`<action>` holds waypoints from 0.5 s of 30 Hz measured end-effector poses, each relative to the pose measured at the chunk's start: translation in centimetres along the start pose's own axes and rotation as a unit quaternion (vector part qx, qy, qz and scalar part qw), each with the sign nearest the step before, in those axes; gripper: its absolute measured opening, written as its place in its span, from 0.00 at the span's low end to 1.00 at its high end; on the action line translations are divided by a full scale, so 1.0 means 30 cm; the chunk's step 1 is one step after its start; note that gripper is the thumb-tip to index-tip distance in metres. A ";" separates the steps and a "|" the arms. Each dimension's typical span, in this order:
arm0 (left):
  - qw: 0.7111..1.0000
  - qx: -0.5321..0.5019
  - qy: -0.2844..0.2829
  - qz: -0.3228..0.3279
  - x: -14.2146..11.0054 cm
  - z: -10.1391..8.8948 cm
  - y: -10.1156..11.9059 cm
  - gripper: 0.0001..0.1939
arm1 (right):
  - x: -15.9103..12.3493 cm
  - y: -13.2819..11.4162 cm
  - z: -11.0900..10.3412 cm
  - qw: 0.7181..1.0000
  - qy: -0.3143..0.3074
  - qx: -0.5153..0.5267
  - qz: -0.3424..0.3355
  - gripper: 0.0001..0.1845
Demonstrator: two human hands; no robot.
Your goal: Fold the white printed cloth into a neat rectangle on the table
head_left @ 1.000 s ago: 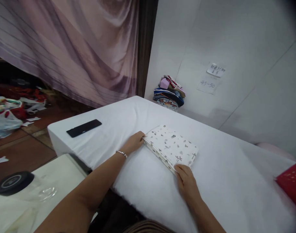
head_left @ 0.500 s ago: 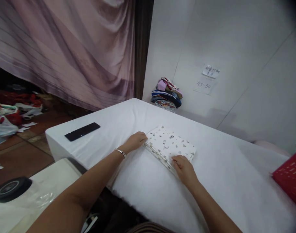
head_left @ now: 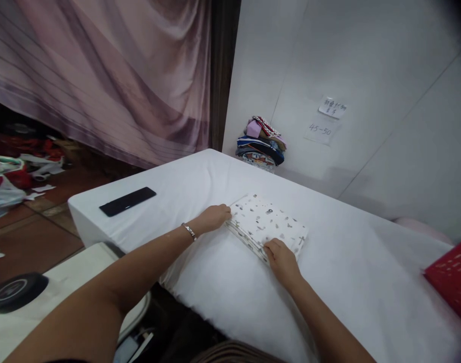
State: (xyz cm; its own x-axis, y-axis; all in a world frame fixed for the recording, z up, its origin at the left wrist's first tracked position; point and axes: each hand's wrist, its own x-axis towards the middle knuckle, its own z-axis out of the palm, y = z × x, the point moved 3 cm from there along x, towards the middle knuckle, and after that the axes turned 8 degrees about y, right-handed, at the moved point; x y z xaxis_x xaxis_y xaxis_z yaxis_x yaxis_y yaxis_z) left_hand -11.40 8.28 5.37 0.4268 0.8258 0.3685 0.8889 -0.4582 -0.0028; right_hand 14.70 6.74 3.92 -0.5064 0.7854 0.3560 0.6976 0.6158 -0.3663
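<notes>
A folded white cloth with small grey prints [head_left: 268, 224] lies flat on the white-covered table [head_left: 351, 282]. My left hand [head_left: 214, 218], a bracelet on its wrist, has its fingers curled round the cloth's left corner. My right hand [head_left: 281, 258] is closed on the cloth's near edge, the fingers tucked over the folded layers.
A black phone [head_left: 127, 200] lies near the table's left edge. A pile of folded coloured clothes [head_left: 262, 143] sits at the far corner against the white wall. A red basket [head_left: 451, 280] stands at the right edge. A pink curtain [head_left: 102, 75] hangs at the left; bags litter the floor.
My right hand has slid left along the cloth's near edge and closed on it. The left hand stays on the left corner. The view has shifted slightly.
</notes>
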 end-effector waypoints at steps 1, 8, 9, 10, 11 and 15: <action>1.000 0.017 -0.005 0.015 0.001 0.007 0.000 0.10 | -0.004 -0.002 0.001 1.000 0.011 -0.007 -0.009 0.12; 0.996 0.054 0.069 0.005 -0.046 0.052 -0.023 0.13 | -0.037 -0.002 0.024 0.994 0.061 -0.035 -0.085 0.12; 0.996 0.051 0.073 0.006 -0.055 0.057 -0.022 0.13 | -0.039 -0.002 0.027 0.993 0.060 -0.042 -0.090 0.12; 0.996 0.048 0.074 0.007 -0.062 0.060 -0.020 0.13 | -0.039 -0.004 0.029 0.993 0.058 -0.049 -0.093 0.12; 0.996 0.046 0.074 0.006 -0.067 0.061 -0.017 0.12 | -0.039 -0.006 0.030 0.993 0.056 -0.054 -0.093 0.12; 0.997 0.038 0.062 -0.006 -0.063 0.041 -0.003 0.11 | -0.036 -0.013 0.026 0.993 0.052 -0.056 -0.086 0.12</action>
State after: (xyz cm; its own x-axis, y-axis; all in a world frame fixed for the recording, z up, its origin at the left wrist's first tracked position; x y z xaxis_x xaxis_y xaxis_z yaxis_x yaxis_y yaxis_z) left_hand -12.09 7.16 3.51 0.3964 0.7822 0.4806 0.9059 -0.4184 -0.0664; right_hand 14.59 5.70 3.01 -0.5713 0.6555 0.4939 0.6611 0.7241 -0.1964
